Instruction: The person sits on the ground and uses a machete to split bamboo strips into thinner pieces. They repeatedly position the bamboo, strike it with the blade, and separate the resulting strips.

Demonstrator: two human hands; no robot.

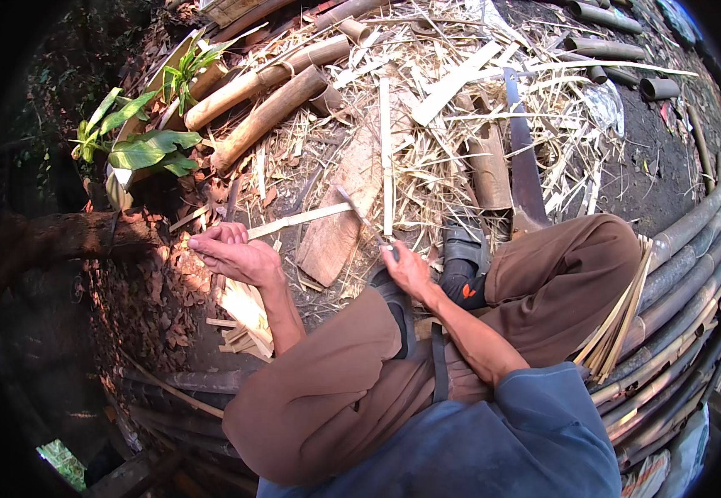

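Bamboo strip [304, 219] in left hand [244, 256], knife [364, 219] in right hand [411, 273].
Left fingers appear curled round the strip's left end; right hand grips the knife handle. Strip's right end shows over the plank [328, 246], near the blade tip; contact cannot be confirmed. Judged good practice: strip steady, blade shallow, strokes directed away from the left fingers. Strip's left end and most of the handle are hidden; cutting edge indistinct.

Between left hand [244, 256] and right hand [408, 270] I see room over the plank [327, 253]; pale strip [298, 221] and knife [365, 221] obstruct beyond.
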